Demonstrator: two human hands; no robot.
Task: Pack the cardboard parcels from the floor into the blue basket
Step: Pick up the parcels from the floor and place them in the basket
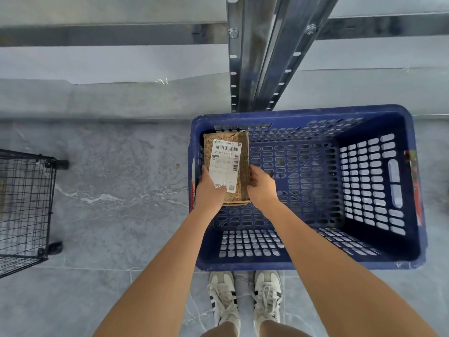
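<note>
Early yet, I judged. My left hand (211,190) and right hand (261,188) held one labelled cardboard parcel (226,164), fingers clamped on its long sides, inside the blue basket (303,111) at its far-left corner. Nothing else lay in it; no further parcels showed on the floor (121,166).

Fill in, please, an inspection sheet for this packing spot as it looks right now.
Surface: grey marbled floor tiles; the basket stands on them.
Job's things: blue basket holding one cardboard parcel at its left end, label up; whether it rests on the bottom cannot be told.
Clutter: nothing seen.
Grippers: left hand grips the parcel's left side, thumb on the label; right hand grips its right edge.
Cables: nothing seen.
Surroundings: black wire cart at left; metal shelf upright beyond the basket; the person's white shoes by its near rim.
</note>
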